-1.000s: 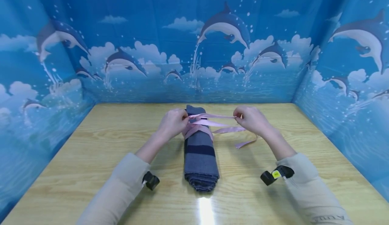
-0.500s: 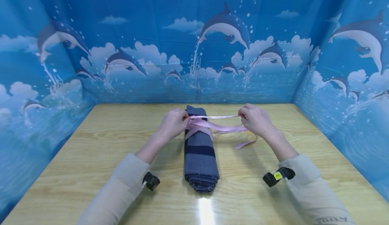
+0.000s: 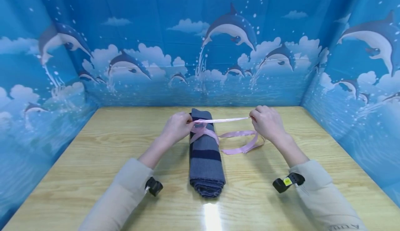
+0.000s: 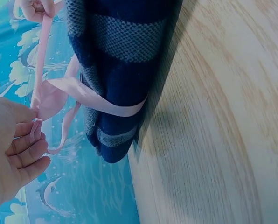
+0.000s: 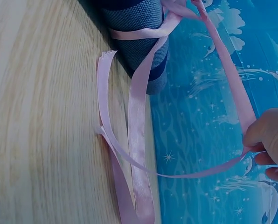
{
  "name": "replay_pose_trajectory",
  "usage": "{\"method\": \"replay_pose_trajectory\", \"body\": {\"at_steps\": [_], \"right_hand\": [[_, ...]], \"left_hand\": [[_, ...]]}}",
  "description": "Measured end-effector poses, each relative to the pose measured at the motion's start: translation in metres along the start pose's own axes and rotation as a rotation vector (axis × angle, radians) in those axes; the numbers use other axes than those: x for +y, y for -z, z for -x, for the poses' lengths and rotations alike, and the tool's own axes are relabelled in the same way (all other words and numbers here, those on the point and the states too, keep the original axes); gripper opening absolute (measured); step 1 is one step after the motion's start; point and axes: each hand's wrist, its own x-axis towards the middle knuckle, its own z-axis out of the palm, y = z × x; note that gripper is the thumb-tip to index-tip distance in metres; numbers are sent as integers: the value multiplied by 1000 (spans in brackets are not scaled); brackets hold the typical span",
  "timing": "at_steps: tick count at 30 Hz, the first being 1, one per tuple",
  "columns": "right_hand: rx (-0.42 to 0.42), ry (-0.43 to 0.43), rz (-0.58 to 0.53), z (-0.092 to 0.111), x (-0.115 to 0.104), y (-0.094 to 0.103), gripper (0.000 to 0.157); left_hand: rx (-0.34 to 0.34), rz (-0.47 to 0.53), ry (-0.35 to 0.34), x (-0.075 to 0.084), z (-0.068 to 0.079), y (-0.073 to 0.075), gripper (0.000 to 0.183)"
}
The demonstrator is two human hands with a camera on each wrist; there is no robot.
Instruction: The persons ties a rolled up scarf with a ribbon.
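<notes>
A rolled grey and navy striped knitted scarf lies lengthwise on the table. Pink ribbon goes round its far part and crosses on top. My left hand pinches the ribbon between thumb and forefinger at the scarf's far left; in the left wrist view a small ribbon loop hangs by these fingers. To the right of the scarf, my right hand pinches a ribbon length stretched nearly straight between both hands, raised over the table. A loose tail droops from the right fingers.
More slack ribbon curves on the wooden table right of the scarf. A blue dolphin-print curtain stands along the table's back and sides. Black wrist cameras are strapped over the sleeves.
My right hand has moved to the right, drawing the upper ribbon into one taut strip. A lower ribbon length has dropped onto the table. The left hand has stayed nearly still.
</notes>
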Motion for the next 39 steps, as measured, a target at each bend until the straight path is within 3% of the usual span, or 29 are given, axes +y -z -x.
{"method": "replay_pose_trajectory", "body": {"at_steps": [5,12,22,27,39], "right_hand": [[-3,-23,-2,3,3,0,7],[-15,-61,1,9,10,1,8],[-18,-74,21,17,18,1,9],[-16,-87,16,20,20,2,8],[-25,-96,10,25,27,2,5]], "left_hand": [[-8,-8,-12,-4,2,2,11],[25,-44,-105,-14,5,6,4],[61,-130,-161,-26,10,11,6],[75,-166,-164,-29,11,16,5],[20,-222,-149,-35,15,25,4]]}}
